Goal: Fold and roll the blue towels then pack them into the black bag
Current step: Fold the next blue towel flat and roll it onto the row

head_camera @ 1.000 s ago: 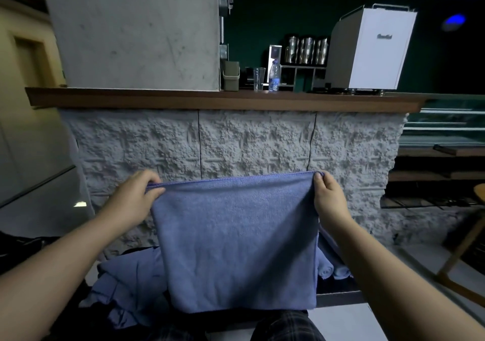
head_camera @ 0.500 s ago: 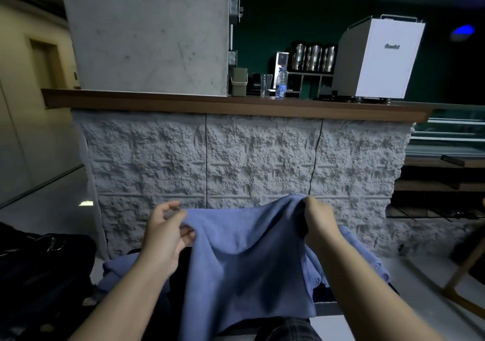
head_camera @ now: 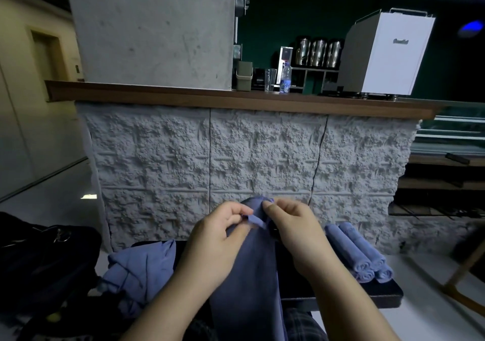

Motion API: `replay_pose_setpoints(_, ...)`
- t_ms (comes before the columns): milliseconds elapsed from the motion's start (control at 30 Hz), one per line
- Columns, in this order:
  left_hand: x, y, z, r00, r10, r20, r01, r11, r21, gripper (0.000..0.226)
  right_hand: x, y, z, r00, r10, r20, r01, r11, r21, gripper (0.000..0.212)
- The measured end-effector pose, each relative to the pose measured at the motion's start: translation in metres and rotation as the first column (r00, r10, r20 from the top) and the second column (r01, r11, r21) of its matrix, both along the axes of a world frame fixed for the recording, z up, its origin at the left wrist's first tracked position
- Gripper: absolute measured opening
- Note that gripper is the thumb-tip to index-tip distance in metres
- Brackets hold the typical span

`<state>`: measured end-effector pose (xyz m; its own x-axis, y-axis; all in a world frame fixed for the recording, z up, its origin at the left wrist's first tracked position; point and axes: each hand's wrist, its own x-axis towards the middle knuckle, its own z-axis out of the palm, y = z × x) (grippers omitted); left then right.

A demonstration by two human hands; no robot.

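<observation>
Our left hand (head_camera: 212,238) and right hand (head_camera: 294,230) pinch the top corners of a blue towel (head_camera: 246,283) together, hanging above our lap, mid-fold; next we likely lay it flat for rolling.

The hanging blue towel (head_camera: 246,283) runs off the bottom edge; the black bag (head_camera: 39,256) is cut by the left edge.

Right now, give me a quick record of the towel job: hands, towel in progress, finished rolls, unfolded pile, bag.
left hand: pinching the towel's top edge
right hand: pinching the same edge
towel in hand: folded narrow, hanging down
finished rolls: several, on the dark bench, right side
unfolded pile: left side
black bag: far left
</observation>
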<state>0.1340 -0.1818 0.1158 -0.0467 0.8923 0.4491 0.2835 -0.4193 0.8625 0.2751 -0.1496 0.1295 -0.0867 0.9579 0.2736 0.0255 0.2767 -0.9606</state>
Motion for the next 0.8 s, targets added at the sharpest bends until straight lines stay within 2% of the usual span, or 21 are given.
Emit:
replay_pose_setpoints(67, -0.001, -0.002, 0.005, 0.999, 0.050, -0.012, -0.050, 0.997, 0.062, 0.023, -0.002, -0.006, 0.000, 0.993, 0.105, 0.062, -0.107, 0.994, 0.033, 0.034)
replay_pose_setpoints(167, -0.004, -0.004, 0.009, 0.981, 0.151, -0.121, -0.127, 0.975, 0.182, 0.023, 0.000, -0.010, 0.000, 0.966, 0.229, 0.118, -0.235, 0.971, 0.035, 0.035)
replay_pose_setpoints(267, -0.007, -0.003, 0.010, 0.962, 0.218, -0.166, -0.173, 0.953, 0.250, 0.003, 0.000, -0.015, 0.003, 0.957, 0.223, 0.186, -0.240, 0.968, 0.071, 0.033)
replay_pose_setpoints(433, -0.008, -0.001, 0.008, 0.923, 0.327, -0.200, -0.264, 0.921, 0.287, 0.020, 0.000, -0.020, 0.007, 0.928, 0.197, 0.318, -0.244, 0.963, 0.115, 0.033)
replay_pose_setpoints(600, -0.015, -0.001, 0.010, 0.928, 0.298, -0.224, -0.216, 0.919, 0.329, 0.025, 0.000, -0.022, 0.005, 0.920, 0.271, 0.283, -0.315, 0.941, 0.121, 0.026)
replay_pose_setpoints(700, -0.017, -0.002, 0.013, 0.925, 0.268, -0.271, -0.167, 0.924, 0.345, 0.013, 0.000, -0.021, 0.000, 0.925, 0.234, 0.301, -0.290, 0.944, 0.158, 0.030)
replay_pose_setpoints(800, -0.015, -0.003, 0.011, 0.943, 0.192, -0.271, -0.091, 0.934, 0.345, 0.014, 0.003, -0.016, -0.003, 0.946, 0.206, 0.249, -0.250, 0.955, 0.159, 0.034)
